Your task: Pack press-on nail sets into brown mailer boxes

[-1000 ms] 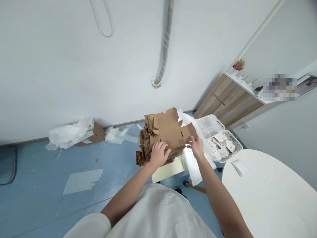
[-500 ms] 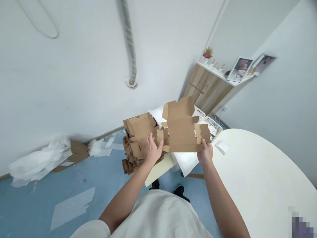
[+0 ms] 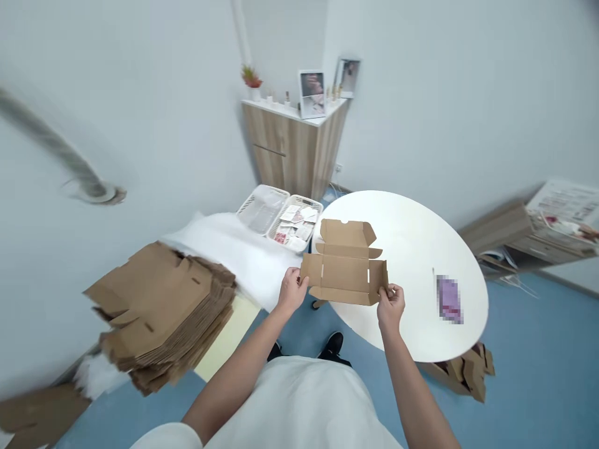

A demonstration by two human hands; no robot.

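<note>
An unfolded cardboard box [image 3: 346, 271] is held up between my two hands, its flaps spread and its far part over the near left edge of the round white table [image 3: 421, 249]. My left hand [image 3: 292, 290] pinches its left side flap. At the lower right corner, my right hand [image 3: 391, 305] grips the other side flap between thumb and fingers. To the left stands a tall stack of flat cardboard boxes [image 3: 159, 299], apart from both hands.
Beyond the stack lie white sheet material [image 3: 229, 246] and two white plastic baskets [image 3: 304, 202], one with small packets. A wooden cabinet [image 3: 290, 143] fills the corner. A blurred purple item [image 3: 449, 299] lies on the table. Folded cardboard [image 3: 461, 374] sits below its right edge.
My view has turned right, from the stack to the round table. The cardboard box has come along over the table edge, and my left hand, open before, now grips its left flap.
</note>
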